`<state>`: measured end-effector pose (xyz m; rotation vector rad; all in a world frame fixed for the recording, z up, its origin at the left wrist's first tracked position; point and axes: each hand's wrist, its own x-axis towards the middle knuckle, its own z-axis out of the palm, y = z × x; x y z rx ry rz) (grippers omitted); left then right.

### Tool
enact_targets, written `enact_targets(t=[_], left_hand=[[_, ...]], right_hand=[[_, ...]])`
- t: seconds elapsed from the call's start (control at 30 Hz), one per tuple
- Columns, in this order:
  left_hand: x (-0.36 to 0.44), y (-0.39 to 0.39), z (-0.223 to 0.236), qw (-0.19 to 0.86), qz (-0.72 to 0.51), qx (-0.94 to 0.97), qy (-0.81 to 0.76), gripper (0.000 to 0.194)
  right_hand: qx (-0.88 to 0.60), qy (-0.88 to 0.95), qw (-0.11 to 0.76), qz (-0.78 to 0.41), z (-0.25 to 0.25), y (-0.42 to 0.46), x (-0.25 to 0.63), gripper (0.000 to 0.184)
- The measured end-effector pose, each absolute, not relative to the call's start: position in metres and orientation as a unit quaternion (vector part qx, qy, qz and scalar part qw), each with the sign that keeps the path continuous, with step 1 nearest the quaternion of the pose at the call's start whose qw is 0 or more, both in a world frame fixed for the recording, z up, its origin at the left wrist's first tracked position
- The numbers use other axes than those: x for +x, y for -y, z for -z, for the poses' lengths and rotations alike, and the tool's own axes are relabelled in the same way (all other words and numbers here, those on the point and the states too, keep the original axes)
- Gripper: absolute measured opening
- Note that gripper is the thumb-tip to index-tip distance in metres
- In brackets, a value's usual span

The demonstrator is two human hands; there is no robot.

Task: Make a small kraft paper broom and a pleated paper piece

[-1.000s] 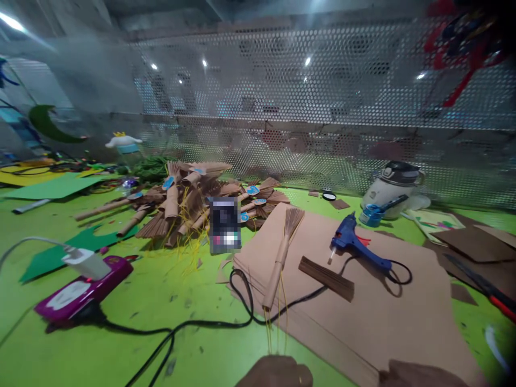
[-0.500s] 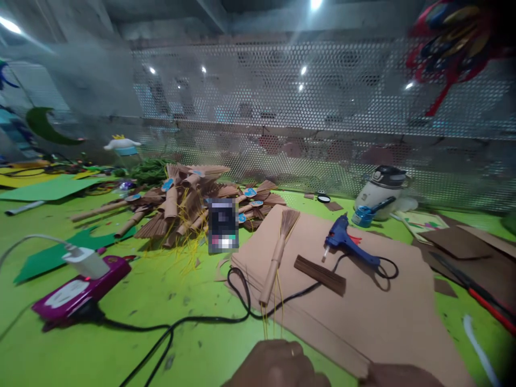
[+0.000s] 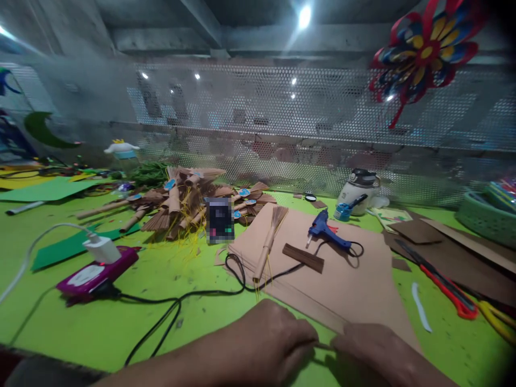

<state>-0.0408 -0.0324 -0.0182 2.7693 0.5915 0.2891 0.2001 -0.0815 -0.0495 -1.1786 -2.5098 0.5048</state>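
At the bottom of the view, both hands are low over the front of the table. My left hand [image 3: 278,336] is closed on one end of a thin brown strip [image 3: 323,346]. The other end is pinched by my right hand [image 3: 373,349]; only the short middle part shows, edge-on. Just beyond the hands, a brown paper broom [image 3: 266,244] with yellow strings lies on stacked brown paper sheets [image 3: 346,285]. A pleated dark brown paper piece [image 3: 303,257] and a blue glue gun [image 3: 326,231] rest on the same sheets.
A purple power strip [image 3: 99,274] with a white plug sits at left, its black cord crossing the table. Behind lies a pile of paper brooms [image 3: 189,201] beside a pixelated phone-like screen [image 3: 220,220]. Red-handled scissors [image 3: 439,285] and a jug [image 3: 357,191] are at right.
My right hand has come clearly into view beside the left, with the thin brown strip between them. The left hand shows more forearm, and the camera view has shifted to the right.
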Motion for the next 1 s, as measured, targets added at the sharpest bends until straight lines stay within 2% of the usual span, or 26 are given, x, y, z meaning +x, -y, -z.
enact_targets(t=[0.1, 0.2, 0.3, 0.4, 0.53, 0.67, 0.8, 1.0], left_hand=[[-0.038, 0.034, 0.016, 0.143, -0.091, 0.963, -0.21, 0.016], [-0.035, 0.031, 0.025, 0.145, -0.09, 0.964, -0.201, 0.016], [-0.032, 0.029, 0.035, 0.164, -0.103, 0.96, -0.202, 0.016], [-0.032, 0.029, 0.043, 0.168, -0.115, 0.957, -0.206, 0.016], [-0.035, 0.028, 0.051, 0.158, -0.125, 0.959, -0.199, 0.015], [-0.037, 0.026, 0.055, 0.159, -0.132, 0.96, -0.191, 0.012], [-0.035, 0.024, 0.059, 0.148, -0.137, 0.964, -0.175, 0.004], [-0.032, 0.022, 0.076, 0.12, -0.14, 0.97, -0.16, 0.007]], right_hand=[[-0.424, 0.874, 0.129, -0.201, 0.023, 0.074, 0.202, 0.019], [-0.422, 0.869, 0.187, -0.179, -0.002, 0.045, 0.195, 0.018], [-0.372, 0.895, 0.201, -0.141, -0.01, -0.001, 0.163, 0.017], [-0.322, 0.922, 0.189, -0.106, -0.002, -0.05, 0.113, 0.019], [-0.352, 0.926, 0.132, -0.041, 0.019, -0.1, 0.056, 0.043], [-0.351, 0.931, 0.094, -0.025, 0.033, -0.127, 0.032, 0.055], [-0.348, 0.934, 0.081, -0.028, 0.036, -0.134, 0.025, 0.057], [-0.344, 0.935, 0.079, -0.028, 0.037, -0.133, 0.013, 0.052]])
